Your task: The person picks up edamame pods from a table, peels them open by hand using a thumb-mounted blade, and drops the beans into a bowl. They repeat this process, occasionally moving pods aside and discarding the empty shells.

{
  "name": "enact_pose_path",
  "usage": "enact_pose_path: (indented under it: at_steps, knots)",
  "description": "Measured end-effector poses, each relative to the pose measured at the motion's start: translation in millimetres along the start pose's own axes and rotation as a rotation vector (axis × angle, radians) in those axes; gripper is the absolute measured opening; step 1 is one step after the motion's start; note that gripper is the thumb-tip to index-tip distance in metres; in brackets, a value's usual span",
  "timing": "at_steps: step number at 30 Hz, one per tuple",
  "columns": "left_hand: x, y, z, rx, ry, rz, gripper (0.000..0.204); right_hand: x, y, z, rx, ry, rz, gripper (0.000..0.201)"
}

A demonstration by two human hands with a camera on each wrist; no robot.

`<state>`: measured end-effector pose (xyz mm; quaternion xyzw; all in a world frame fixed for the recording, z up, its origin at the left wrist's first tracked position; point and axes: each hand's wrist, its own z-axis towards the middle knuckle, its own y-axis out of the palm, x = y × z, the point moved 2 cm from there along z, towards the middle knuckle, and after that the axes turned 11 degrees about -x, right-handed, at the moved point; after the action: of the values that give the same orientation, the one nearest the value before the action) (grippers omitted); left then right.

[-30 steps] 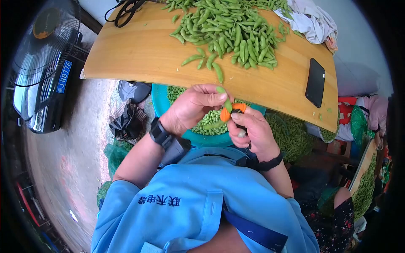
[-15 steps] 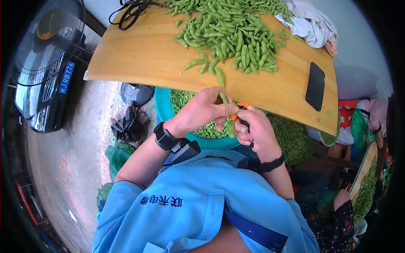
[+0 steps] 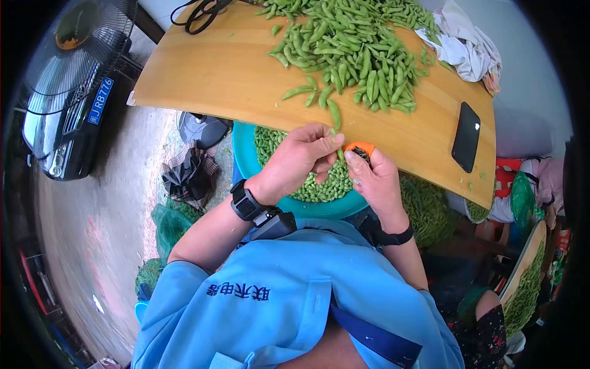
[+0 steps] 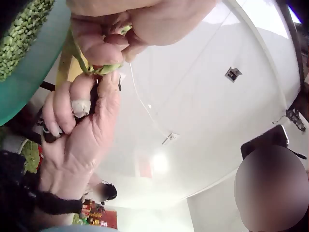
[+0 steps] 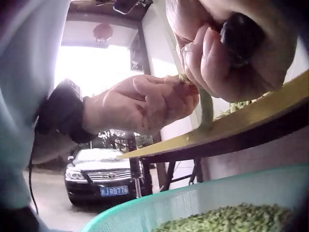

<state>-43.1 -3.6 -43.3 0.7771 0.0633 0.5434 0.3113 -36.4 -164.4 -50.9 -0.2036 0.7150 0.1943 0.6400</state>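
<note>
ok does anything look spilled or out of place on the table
Only slightly: a few pods lie apart from the main pile, near the front edge of the table, and a white cloth lies crumpled at the far right, looking untidy.

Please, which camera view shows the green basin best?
The head view: it shows the basin from above, with beans inside, though the table and left hand cover part. The left wrist view shows only a slice at its left edge; the right wrist view shows it from the side, cut off below.
</note>
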Motion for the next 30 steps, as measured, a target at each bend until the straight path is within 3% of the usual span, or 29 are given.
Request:
enact_pose_path:
  at_steps: [2, 5, 11, 14, 16, 17, 20, 22, 26, 28, 29, 30]
  knots:
    - [0, 1, 1, -0.01, -0.029, 0.01, 0.021, 3, 0, 1, -0.027, 0.052, 0.072, 0.012]
    - [0, 2, 1, 0.011, -0.022, 0.026, 0.023, 10, -2, 3, -0.032, -0.043, -0.07, 0.011]
    - [1, 3, -1, -0.02, -0.131, 0.101, 0.022, 5, -7, 4, -0.173, 0.154, 0.285, 0.01]
    - [-4, 2, 2, -0.003, -0.124, 0.093, 0.023, 12, 1, 8, -0.036, 0.079, 0.04, 0.01]
    - [0, 9, 2, 0.049, -0.034, 0.46, 0.024, 14, 2, 9, 0.091, -0.139, -0.32, 0.008]
    - [0, 9, 3, 0.047, -0.035, 0.46, 0.024, 14, 2, 8, 0.093, -0.139, -0.319, 0.008]
    - [2, 9, 3, 0.011, -0.04, 0.452, 0.023, 12, 1, 6, 0.12, -0.052, -0.074, 0.007]
    - [1, 8, 1, -0.063, -0.073, 0.474, 0.02, 8, -1, 3, -0.006, 0.149, 0.237, 0.007]
    - [-8, 2, 2, -0.079, -0.04, 0.509, 0.019, 15, -5, 3, -0.037, 0.187, 0.465, 0.007]
    - [-8, 3, -2, -0.097, -0.07, 0.22, 0.018, 12, -5, 3, -0.071, 0.193, 0.461, 0.006]
    - [-7, 3, -2, -0.1, -0.071, 0.224, 0.018, 14, -2, 3, -0.068, 0.189, 0.463, 0.006]
    - [-7, 2, -3, -0.039, -0.109, 0.145, 0.017, 15, 0, 5, 0.02, 0.07, 0.075, 0.006]
